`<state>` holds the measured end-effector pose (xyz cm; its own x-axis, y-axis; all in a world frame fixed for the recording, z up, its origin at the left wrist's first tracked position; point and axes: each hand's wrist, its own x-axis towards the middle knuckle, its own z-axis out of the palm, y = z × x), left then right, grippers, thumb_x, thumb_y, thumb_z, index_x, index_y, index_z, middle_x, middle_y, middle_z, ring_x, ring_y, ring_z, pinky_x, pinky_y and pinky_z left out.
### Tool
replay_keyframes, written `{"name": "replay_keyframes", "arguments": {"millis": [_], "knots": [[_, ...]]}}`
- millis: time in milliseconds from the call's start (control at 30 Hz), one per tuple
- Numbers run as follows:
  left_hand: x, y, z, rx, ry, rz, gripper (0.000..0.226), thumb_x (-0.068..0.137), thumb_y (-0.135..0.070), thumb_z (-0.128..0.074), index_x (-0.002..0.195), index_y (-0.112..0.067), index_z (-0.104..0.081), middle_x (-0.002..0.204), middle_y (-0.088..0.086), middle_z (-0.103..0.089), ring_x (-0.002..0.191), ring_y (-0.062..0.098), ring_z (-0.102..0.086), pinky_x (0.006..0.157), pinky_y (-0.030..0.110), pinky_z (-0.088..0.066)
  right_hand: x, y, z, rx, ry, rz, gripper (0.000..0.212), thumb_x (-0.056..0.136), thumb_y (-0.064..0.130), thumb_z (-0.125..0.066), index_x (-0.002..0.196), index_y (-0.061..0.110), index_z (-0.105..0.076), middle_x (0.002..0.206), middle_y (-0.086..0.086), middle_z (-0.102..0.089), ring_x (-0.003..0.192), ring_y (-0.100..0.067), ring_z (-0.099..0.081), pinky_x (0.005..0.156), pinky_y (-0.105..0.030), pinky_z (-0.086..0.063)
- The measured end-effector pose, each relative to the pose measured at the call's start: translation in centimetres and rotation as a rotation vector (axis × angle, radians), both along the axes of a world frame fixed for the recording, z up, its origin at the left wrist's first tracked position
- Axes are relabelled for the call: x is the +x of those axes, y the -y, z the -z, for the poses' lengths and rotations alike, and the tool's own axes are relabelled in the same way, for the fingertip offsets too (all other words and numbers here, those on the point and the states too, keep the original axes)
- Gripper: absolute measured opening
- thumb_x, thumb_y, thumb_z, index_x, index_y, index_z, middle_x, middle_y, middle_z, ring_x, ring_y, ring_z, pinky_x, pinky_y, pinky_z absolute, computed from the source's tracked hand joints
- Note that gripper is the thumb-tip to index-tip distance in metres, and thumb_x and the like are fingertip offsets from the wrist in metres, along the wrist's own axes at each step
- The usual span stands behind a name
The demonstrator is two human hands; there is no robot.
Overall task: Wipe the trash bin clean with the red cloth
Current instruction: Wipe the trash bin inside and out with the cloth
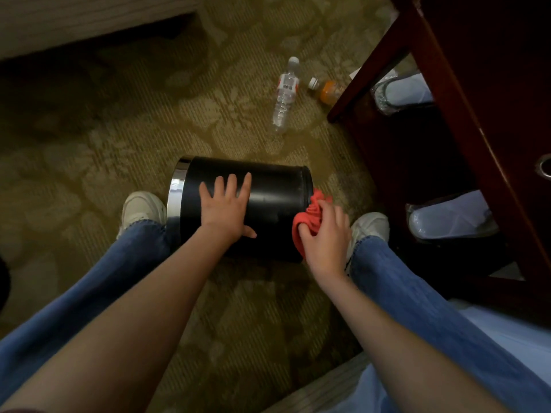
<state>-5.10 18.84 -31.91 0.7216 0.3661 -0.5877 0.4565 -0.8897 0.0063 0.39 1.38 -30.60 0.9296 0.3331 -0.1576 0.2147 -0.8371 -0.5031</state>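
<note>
The black cylindrical trash bin (268, 198) lies on its side on the patterned olive carpet (119, 144), between my 2 white sneakers. Its shiny chrome rim (176, 189) points to my left and its flat base to my right. My left hand (226, 207) rests flat on the curved wall, fingers straight and spread, holding nothing and pinning the bin against rolling. My right hand (325, 234) grips the bunched red cloth (307, 216), fingers curled round it, and presses it to the base end of the bin.

I judge this step to be wiping the base and its edge. To do it well, I should push the cloth firmly into the seam where base meets wall and work round it in overlapping strokes. My left palm should bear down so the cylinder cannot spin away. Opening the wad a little would put more fabric on the surface. Turning the bin a part at a time would bring the side facing the carpet up for wiping.

A clear plastic water bottle (284, 95) and a small orange drink bottle (326, 89) lie well apart from the bin, near the dark red wooden furniture (447, 114).
</note>
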Motion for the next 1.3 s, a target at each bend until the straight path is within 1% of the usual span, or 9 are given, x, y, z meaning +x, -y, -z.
{"name": "replay_keyframes", "arguments": {"millis": [233, 333, 533, 667, 767, 900, 1000, 1167, 1300], "knots": [[0.3, 0.2, 0.5, -0.051, -0.063, 0.008, 0.122, 0.071, -0.056, -0.071, 0.148, -0.018, 0.015, 0.157, 0.011, 0.018, 0.145, 0.034, 0.011, 0.116, 0.058, -0.006, -1.3, 0.1, 2.5, -0.141, -0.067, -0.110, 0.070, 0.082, 0.023, -0.067, 0.144, 0.027, -0.035, 0.144, 0.001, -0.034, 0.135, -0.021, -0.023, 0.107, -0.046, -0.023], [0.3, 0.5, 0.5, -0.023, -0.077, 0.043, 0.122, 0.072, -0.055, -0.070, 0.148, -0.015, 0.016, 0.157, 0.013, 0.015, 0.144, 0.037, 0.008, 0.114, 0.060, -0.010, -1.2, -0.4, 3.3, -0.086, -0.041, -0.035, 0.066, 0.078, 0.021, -0.070, 0.138, 0.031, -0.044, 0.137, -0.002, -0.039, 0.130, -0.024, -0.031, 0.104, -0.049, -0.024], [0.2, 0.5, 0.8, -0.032, -0.082, 0.051, 0.121, 0.074, -0.054, -0.070, 0.147, -0.015, 0.018, 0.157, 0.013, 0.017, 0.144, 0.038, 0.010, 0.113, 0.062, -0.009, 1.9, -3.3, 4.3, -0.008, -0.040, 0.177, 0.046, 0.082, 0.025, -0.066, 0.126, 0.031, -0.057, 0.121, -0.001, -0.047, 0.118, -0.022, -0.039, 0.094, -0.041, -0.025], [0.4, 0.3, 0.8, -0.052, -0.074, 0.035, 0.122, 0.072, -0.052, -0.071, 0.148, -0.015, 0.017, 0.157, 0.012, 0.016, 0.144, 0.039, 0.010, 0.112, 0.063, -0.008, 6.5, -6.0, 4.6, -0.160, -0.106, 0.156, 0.033, 0.087, 0.032, -0.060, 0.119, 0.030, -0.061, 0.120, 0.000, -0.051, 0.117, -0.022, -0.041, 0.093, -0.040, -0.028], [0.6, 0.5, 0.8, -0.056, -0.086, 0.019, 0.124, 0.071, -0.051, -0.073, 0.148, -0.014, 0.016, 0.157, 0.013, 0.016, 0.144, 0.039, 0.010, 0.111, 0.064, -0.009, 6.2, -5.3, 4.5, -0.151, -0.130, 0.128, 0.038, 0.087, 0.031, -0.059, 0.125, 0.030, -0.057, 0.121, -0.001, -0.049, 0.119, -0.022, -0.039, 0.093, -0.041, -0.029], [0.5, 0.8, 0.6, -0.051, -0.106, 0.022, 0.124, 0.071, -0.050, -0.074, 0.148, -0.014, 0.017, 0.157, 0.014, 0.017, 0.143, 0.040, 0.011, 0.111, 0.064, -0.011, 0.8, -2.1, 4.1, 0.016, -0.101, 0.153, 0.060, 0.085, 0.022, -0.065, 0.139, 0.035, -0.042, 0.123, 0.003, -0.048, 0.121, -0.017, -0.037, 0.092, -0.033, -0.021], [0.3, 0.8, 0.6, -0.058, -0.081, 0.013, 0.123, 0.072, -0.049, -0.074, 0.148, -0.014, 0.016, 0.157, 0.014, 0.016, 0.143, 0.039, 0.011, 0.112, 0.064, -0.010, -2.6, -0.5, 4.3, 0.023, -0.062, 0.173, 0.068, 0.080, 0.014, -0.069, 0.139, 0.034, -0.043, 0.118, 0.001, -0.051, 0.115, -0.019, -0.043, 0.096, -0.041, -0.028], [0.0, 0.8, 0.7, -0.046, -0.073, 0.025, 0.121, 0.074, -0.050, -0.071, 0.148, -0.015, 0.017, 0.157, 0.013, 0.017, 0.143, 0.039, 0.012, 0.113, 0.063, -0.009, -1.6, -1.0, 4.8, 0.015, -0.042, 0.201, 0.060, 0.079, 0.014, -0.069, 0.134, 0.031, -0.050, 0.115, -0.002, -0.053, 0.112, -0.023, -0.045, 0.089, -0.038, -0.027], [0.4, 0.8, 0.9, -0.045, -0.091, 0.024, 0.121, 0.074, -0.050, -0.071, 0.148, -0.014, 0.018, 0.156, 0.014, 0.018, 0.143, 0.040, 0.012, 0.112, 0.064, -0.009, 1.7, -3.8, 4.3, -0.035, -0.106, 0.261, 0.051, 0.087, 0.026, -0.062, 0.135, 0.036, -0.048, 0.119, 0.000, -0.050, 0.117, -0.022, -0.041, 0.094, -0.041, -0.028]]}}
